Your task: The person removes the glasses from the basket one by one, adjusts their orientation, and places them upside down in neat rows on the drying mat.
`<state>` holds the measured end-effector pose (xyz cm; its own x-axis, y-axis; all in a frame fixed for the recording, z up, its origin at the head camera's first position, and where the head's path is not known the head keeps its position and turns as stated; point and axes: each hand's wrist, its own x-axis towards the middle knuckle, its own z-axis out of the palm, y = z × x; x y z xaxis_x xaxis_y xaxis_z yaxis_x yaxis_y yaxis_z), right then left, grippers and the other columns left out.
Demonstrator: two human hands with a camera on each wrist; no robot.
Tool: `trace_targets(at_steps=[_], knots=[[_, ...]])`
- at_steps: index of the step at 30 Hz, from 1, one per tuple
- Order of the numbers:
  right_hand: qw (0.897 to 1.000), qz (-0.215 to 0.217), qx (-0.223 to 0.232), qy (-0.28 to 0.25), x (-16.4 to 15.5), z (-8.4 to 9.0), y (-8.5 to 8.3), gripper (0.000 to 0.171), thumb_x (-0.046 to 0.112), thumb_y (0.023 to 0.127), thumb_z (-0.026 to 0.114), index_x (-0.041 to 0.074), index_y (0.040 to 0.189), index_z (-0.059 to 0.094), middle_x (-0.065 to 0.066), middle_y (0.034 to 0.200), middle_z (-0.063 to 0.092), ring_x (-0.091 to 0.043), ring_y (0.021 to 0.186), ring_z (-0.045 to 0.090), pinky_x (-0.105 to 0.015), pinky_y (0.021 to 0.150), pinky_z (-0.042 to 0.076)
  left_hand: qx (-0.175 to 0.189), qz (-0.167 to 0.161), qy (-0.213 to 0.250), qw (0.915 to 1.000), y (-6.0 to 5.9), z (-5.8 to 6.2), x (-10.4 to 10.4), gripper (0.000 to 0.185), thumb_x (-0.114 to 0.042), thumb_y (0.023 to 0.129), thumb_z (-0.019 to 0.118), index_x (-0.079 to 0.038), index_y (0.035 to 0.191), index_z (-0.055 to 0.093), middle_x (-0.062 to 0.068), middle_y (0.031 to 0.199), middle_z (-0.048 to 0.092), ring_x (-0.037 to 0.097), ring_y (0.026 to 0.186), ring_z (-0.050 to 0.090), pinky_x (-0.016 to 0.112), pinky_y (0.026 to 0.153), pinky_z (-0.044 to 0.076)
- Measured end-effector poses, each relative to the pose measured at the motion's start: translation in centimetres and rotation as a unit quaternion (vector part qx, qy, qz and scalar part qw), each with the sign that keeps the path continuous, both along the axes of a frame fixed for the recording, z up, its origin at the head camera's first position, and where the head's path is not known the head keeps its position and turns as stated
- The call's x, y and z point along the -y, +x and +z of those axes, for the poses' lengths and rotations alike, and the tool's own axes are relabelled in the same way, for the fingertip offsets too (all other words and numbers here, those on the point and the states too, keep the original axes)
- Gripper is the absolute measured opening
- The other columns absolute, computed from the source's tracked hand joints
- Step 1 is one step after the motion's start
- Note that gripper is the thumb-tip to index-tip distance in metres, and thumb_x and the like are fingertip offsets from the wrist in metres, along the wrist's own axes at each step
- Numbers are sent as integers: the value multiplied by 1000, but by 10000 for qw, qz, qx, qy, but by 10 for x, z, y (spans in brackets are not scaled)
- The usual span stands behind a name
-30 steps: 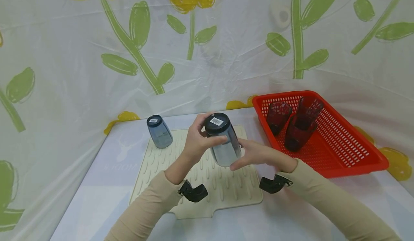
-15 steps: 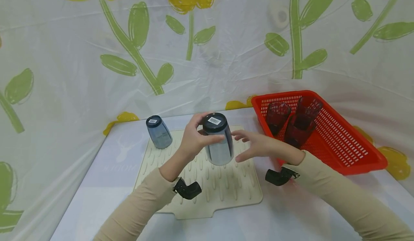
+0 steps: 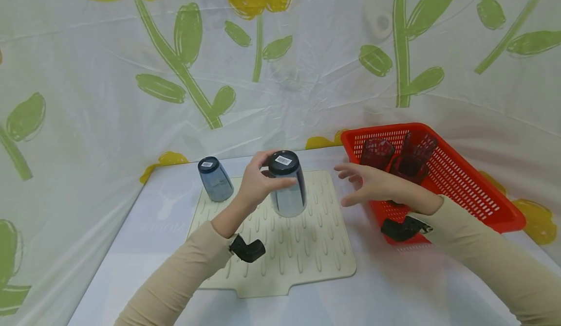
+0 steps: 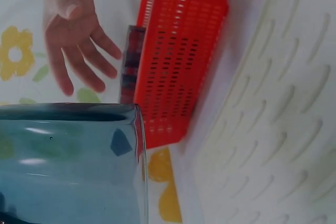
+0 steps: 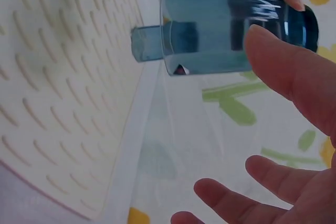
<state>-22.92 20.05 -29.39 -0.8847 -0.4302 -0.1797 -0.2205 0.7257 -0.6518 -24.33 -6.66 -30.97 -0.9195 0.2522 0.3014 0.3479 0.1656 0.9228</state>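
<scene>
**Right hand let go of the tumbler**

The left hand [image 3: 258,182] gripped the inverted blue tumbler [image 3: 287,185] just above the drying mat [image 3: 307,248]. The right hand [image 3: 377,186], fingers spread and empty, had withdrawn towards the red basket [image 3: 473,190], leaving placement to the left.

The head view looked forward and down from above the table, taking in the whole drying mat [image 3: 280,238], the red basket [image 3: 460,190] and both forearms at middling range. The left wrist view sat very close behind the blue tumbler [image 4: 68,161], facing across the mat [image 4: 273,129] toward the basket [image 4: 178,56]. The right wrist view looked the opposite way, close over the mat [image 5: 63,103]. All three shared the tumbler [image 5: 231,30] and mat.
</scene>
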Motion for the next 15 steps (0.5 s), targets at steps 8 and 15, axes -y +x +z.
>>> trace_targets(at_steps=[8,15], knots=[[9997,-183,-169,31,-26,7,-2,79,29,73,76,6,137,35,-21,131,45,-42,119,40,-55,96,36,248,338,-277,9987,-11,-2,8,63,-8,66,78,-7,124,54,10,114,48,22,104,45,36,86,40],[9993,-265,-240,128,-44,13,-3,79,29,74,76,3,136,35,-22,128,46,-38,116,42,-53,93,40,522,718,-573,9944,-23,-8,16,67,-14,65,81,-12,126,53,9,118,47,24,108,44,42,90,40]])
